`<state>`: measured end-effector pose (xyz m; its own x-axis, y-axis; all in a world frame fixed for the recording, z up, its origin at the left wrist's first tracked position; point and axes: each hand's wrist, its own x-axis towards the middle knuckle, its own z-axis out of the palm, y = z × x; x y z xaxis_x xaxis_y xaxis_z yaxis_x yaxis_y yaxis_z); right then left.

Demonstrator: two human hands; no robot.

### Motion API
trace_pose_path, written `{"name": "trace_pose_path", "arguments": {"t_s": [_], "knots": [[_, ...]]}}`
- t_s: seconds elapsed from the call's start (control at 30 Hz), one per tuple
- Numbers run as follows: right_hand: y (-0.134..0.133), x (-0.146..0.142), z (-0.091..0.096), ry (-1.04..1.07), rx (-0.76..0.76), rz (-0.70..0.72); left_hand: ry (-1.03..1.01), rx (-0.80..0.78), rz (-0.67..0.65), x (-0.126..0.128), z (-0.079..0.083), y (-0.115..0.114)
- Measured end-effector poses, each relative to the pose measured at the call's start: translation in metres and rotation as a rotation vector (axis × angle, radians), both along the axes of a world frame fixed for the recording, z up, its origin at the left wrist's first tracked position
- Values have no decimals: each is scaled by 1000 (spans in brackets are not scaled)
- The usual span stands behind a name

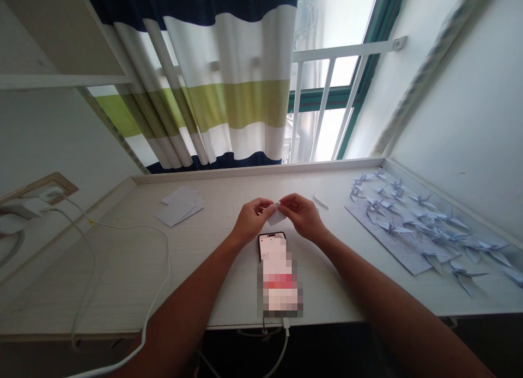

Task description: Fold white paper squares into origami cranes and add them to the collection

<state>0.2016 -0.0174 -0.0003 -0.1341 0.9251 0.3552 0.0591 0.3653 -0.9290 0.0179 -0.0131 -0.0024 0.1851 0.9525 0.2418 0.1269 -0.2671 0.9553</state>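
Observation:
Between my fingertips is a small piece of folded white paper [277, 218], raised just beyond the top of a phone. My left hand [255, 217] pinches its left upper edge with thumb and fingers. From the other side, my right hand [301, 213] grips the upper right corner, and both thumbs nearly meet there. The fold's exact shape is partly hidden by the fingers. Directly below the hands lies the phone [272, 250], its lit screen mostly blurred out, with a white cable at its lower end.
Several folded paper cranes [420, 217] cover the desk's right side, some on a printed sheet [420, 266]. A stack of white paper squares [180, 206] lies at left. A paper strip [321, 202] sits beyond my right hand. A white cable [168, 247] crosses the left side from a wall socket [61, 186].

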Motion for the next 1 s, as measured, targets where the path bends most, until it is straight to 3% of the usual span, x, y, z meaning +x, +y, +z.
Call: {"name": "trace_pose_path", "arguments": {"t_s": [0.33,0.6,0.8,1.0], "knots": [[-2,4,6,-140,-26,47,-42,-47,-91,0,2,-2],[-3,3,12,19,-37,-14,-145,-344,-341,1,3,-8],[-3,4,16,52,-56,-78,-151,-332,-310,4,6,-11],[-2,5,13,46,-148,69,-121,-317,-350,3,0,-8]]}}
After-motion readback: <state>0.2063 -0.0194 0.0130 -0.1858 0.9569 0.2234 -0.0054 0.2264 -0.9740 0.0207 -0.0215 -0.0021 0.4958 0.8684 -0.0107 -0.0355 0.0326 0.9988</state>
